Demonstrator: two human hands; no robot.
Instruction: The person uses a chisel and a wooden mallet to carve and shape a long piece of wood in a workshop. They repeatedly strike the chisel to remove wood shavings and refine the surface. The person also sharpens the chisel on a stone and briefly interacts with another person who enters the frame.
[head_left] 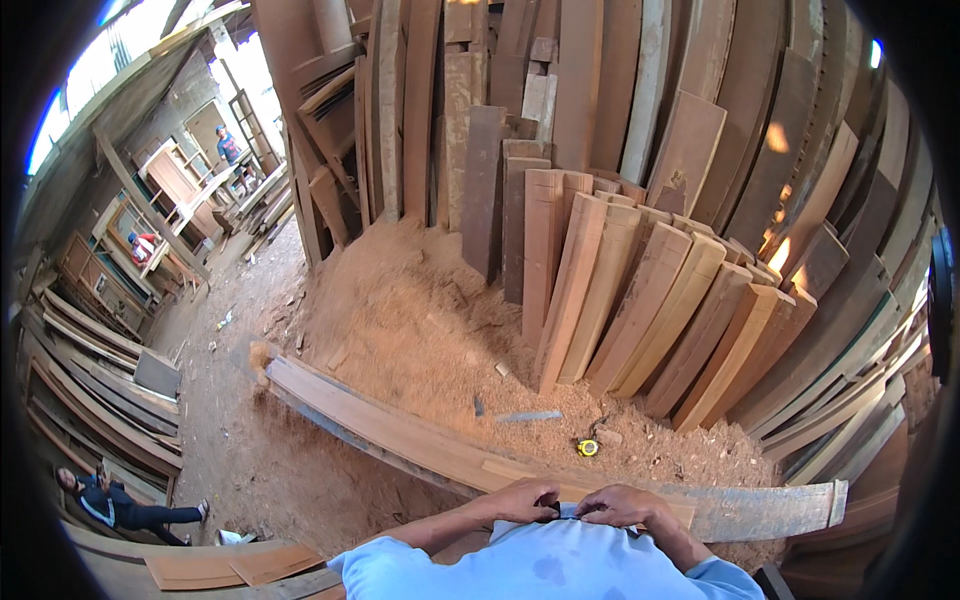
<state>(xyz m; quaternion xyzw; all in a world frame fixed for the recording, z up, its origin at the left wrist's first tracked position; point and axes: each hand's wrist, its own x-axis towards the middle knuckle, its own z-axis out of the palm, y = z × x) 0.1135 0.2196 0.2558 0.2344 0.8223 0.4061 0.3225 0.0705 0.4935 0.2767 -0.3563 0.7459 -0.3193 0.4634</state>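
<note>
Both my hands are drawn in at the front of my light blue shirt (540,560), close to my waist. My left hand (522,500) has its fingers curled in a pinch, with a small dark bit showing by the fingertips. Just to its right, my right hand (618,506) bends its fingers together at the shirt's front. What either hand holds is too small and too covered to name. Beyond the hands a long brown board (400,408) lies on a worn grey plank (770,512). A yellow and black tape measure (588,448) rests past the board, on the sawdust.
Sawdust (400,290) is heaped over the ground ahead. Cut timber pieces (640,300) stand on end there, before tall leaning boards (580,90). A flat grey strip (530,416) lies on the shavings. A person (125,508) is at the lower left; two others are farther back.
</note>
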